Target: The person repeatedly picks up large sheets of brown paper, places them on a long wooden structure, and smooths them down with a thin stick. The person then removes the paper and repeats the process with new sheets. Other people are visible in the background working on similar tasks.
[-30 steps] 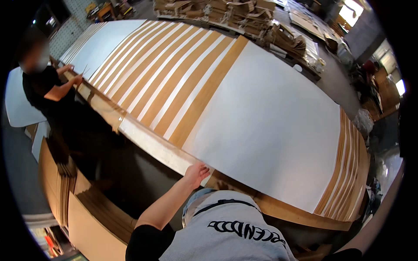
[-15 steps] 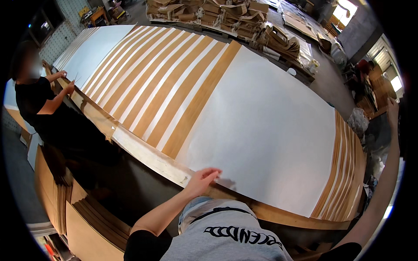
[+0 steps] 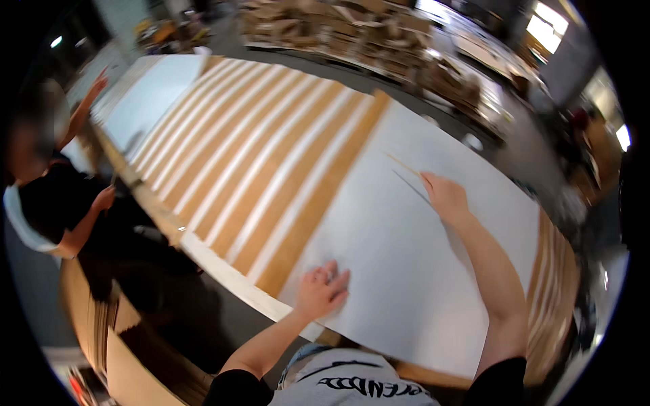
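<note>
A large white sheet [image 3: 406, 271] lies on the long table, beside overlapping brown-and-white striped layers. Over the sheet's far part, my right hand [image 3: 447, 197] is closed on a thin tan stick [image 3: 401, 162], which points away to the left. A narrow dark line, seemingly its shadow, runs below it. My left hand [image 3: 323, 291] rests at the sheet's near left corner, fingers spread and holding nothing. Brown strips [image 3: 291, 254] show between white edges just left of this sheet.
At the table's left end a co-worker in black [image 3: 64, 210] stands with one arm raised. Torn brown cardboard [image 3: 338, 34] is heaped behind the table. Stacked brown boards [image 3: 139, 369] stand at lower left. More layered brown edges [image 3: 547, 291] fan out at the right end.
My right hand has swung in from the far right to above the sheet. My left hand has come down onto the sheet and spread its fingers. The co-worker has raised an arm.
</note>
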A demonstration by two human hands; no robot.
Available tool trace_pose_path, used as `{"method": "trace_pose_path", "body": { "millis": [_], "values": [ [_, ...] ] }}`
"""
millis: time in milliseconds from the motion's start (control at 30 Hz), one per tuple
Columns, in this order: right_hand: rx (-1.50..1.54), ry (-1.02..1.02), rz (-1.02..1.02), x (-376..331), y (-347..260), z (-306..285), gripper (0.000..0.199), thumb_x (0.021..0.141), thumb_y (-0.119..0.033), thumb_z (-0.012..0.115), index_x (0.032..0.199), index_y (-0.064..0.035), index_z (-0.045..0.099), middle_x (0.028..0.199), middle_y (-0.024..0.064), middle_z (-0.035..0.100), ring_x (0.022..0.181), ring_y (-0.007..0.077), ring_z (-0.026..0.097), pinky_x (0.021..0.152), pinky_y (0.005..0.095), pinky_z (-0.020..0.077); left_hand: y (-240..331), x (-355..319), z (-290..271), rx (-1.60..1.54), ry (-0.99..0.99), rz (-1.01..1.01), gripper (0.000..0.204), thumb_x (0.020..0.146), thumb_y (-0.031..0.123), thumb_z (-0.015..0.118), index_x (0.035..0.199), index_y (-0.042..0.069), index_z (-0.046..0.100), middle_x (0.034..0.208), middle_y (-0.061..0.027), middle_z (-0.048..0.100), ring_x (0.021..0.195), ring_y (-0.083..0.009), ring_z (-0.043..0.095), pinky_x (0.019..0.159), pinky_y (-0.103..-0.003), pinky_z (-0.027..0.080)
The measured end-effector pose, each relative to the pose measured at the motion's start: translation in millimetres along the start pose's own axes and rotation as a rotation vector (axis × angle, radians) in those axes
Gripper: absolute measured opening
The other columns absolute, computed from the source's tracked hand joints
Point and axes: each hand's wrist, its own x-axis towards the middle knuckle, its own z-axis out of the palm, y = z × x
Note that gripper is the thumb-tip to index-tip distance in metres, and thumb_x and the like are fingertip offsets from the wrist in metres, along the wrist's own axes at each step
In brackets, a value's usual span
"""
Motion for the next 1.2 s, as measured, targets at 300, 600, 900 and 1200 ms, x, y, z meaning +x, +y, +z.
{"method": "trace_pose_path", "body": {
  "millis": [300, 600, 900, 1200],
  "values": [
    [-0.029, -0.049, 0.087, 92, 19, 115, 0.032, 0.088, -0.019, 0.033, 0.116, -0.0241, 0.049, 0.077, 0.0186, 0.059, 0.070, 0.0355, 0.055, 0.063, 0.0438, 0.0430, -1, -20, -14, -0.094, -0.066, -0.063, 0.041, 0.075, 0.031, 0.054, 0.114, 0.021, 0.051, 0.120, -0.0091, 0.043, 0.087, -0.0200, 0.046, 0.074, -0.032, 0.037],
    [0.271, -0.071, 0.326, 117, 40, 103, 0.034, 0.090, -0.021, 0.026, 0.109, -0.0049, 0.048, 0.089, 0.0212, 0.057, 0.082, 0.0347, 0.056, 0.073, 0.0426, 0.0428, -4, -12, -4, -0.056, -0.139, -0.042, 0.041, 0.077, 0.034, 0.052, 0.115, 0.023, 0.050, 0.118, -0.0087, 0.043, 0.092, -0.0200, 0.044, 0.072, -0.032, 0.037],
    [-0.090, 0.145, 0.547, 2, 147, 9, 0.025, 0.084, -0.029, 0.040, 0.083, -0.0088, 0.054, 0.077, 0.0142, 0.060, 0.072, 0.0313, 0.059, 0.061, 0.0464, 0.0443, 23, 2, 8, 0.148, -0.043, 0.038, 0.044, 0.070, 0.039, 0.060, 0.109, 0.021, 0.055, 0.114, -0.0099, 0.046, 0.095, -0.0263, 0.044, 0.080, -0.039, 0.035],
    [-0.289, 0.800, 0.921, -176, 215, -353, 0.033, 0.082, -0.028, 0.041, 0.100, -0.0039, 0.053, 0.095, 0.0213, 0.058, 0.088, 0.0372, 0.056, 0.077, 0.0444, 0.0435, 17, -18, 11, 0.250, 0.048, 0.176, 0.042, 0.073, 0.036, 0.055, 0.109, 0.014, 0.053, 0.112, -0.0169, 0.043, 0.093, -0.0355, 0.040, 0.080, -0.044, 0.035]
  ]
}}
